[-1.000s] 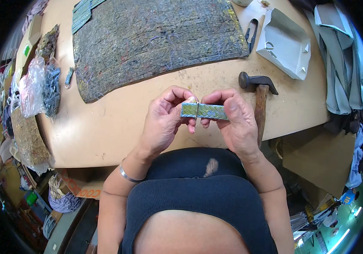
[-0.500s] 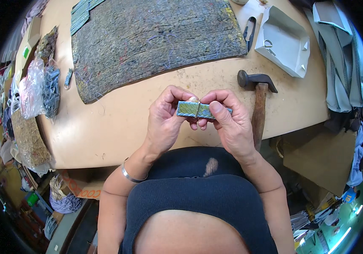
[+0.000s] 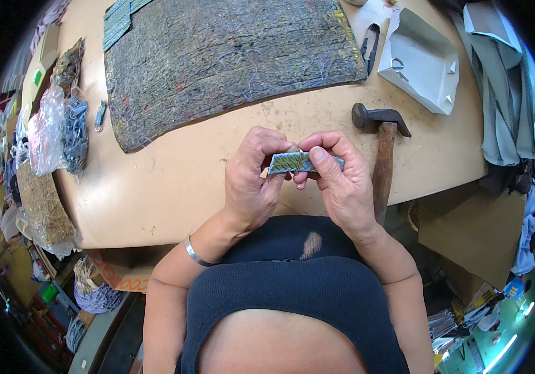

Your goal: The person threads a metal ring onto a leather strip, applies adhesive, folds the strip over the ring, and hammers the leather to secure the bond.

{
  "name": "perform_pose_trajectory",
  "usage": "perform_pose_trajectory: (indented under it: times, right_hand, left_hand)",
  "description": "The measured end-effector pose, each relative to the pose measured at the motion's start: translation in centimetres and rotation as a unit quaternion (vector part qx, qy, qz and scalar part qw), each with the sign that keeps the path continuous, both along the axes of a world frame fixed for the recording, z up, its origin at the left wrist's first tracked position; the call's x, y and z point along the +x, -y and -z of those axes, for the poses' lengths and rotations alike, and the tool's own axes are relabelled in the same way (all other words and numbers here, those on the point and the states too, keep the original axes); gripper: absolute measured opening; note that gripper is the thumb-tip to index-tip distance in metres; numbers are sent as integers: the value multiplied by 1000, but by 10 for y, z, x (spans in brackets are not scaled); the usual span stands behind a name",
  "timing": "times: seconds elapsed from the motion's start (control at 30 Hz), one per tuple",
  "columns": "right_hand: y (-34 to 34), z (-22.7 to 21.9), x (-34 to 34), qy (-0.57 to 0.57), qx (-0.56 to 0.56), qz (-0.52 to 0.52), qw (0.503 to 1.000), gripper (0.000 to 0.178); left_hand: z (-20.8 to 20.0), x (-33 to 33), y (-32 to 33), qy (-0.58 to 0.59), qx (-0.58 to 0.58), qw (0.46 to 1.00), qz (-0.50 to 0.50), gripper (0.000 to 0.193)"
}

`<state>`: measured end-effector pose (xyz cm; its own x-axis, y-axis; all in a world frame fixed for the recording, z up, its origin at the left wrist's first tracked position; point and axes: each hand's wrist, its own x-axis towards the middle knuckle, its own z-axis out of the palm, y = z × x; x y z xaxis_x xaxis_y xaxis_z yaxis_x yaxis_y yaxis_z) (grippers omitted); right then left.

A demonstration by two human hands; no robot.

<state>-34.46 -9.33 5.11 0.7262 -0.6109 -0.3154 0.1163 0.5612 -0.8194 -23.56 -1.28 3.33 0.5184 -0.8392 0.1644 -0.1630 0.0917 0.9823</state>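
Observation:
Between my hands is a short, flat strip of green and light-blue woven strap (image 3: 285, 164), held above the table near its front edge. A thin metal loop (image 3: 298, 162) goes round the strap close to its middle and sits slightly aslant. My left hand (image 3: 250, 181) is closed, pinching at the left part of the strap and beside the loop. My right hand (image 3: 345, 190) grips the right end, its thumb lying on top and its fingers behind. The strap's underside and some fingertips are hidden.
A worn, fibrous dark mat (image 3: 230, 56) covers the table's far part. To the right lie a hammer (image 3: 384, 159), dark thread snips (image 3: 371, 50) and a white box (image 3: 420, 59) with metal rings. Plastic bags (image 3: 49, 134) and a small strap piece (image 3: 100, 115) are at left.
My left hand has moved a little to the right, and the strap's left end has shifted with it. The strap and its metal loop have turned slightly. My right hand has barely moved.

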Motion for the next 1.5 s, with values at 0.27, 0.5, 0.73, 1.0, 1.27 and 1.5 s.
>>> perform_pose_trajectory:
  times: [0.27, 0.5, 0.73, 1.0, 1.27, 1.5]
  right_hand:
    - [5, -14, 2, -55, -83, -20, 995, 24]
    - [13, -7, -4, -77, -94, -46, 992, 29]
    - [13, -8, -3, -54, -62, -66, 994, 21]
    - [11, -7, -4, -52, -52, -67, 995, 17]
    - [10, -3, -5, 33, 86, -18, 996, 35]
    - [6, -6, -4, 28, 87, -21, 996, 33]
  left_hand:
    - [-14, 7, 2, -219, 92, 970, 51, 14]
    - [-14, 24, -3, -484, 117, 856, 138, 18]
    - [-6, 26, -4, -543, 79, 821, 160, 14]
    - [-8, 23, -3, -546, 89, 823, 132, 15]
    - [-9, 21, -7, -544, 80, 826, 122, 20]
    - [-10, 18, -7, -476, 68, 871, 98, 17]
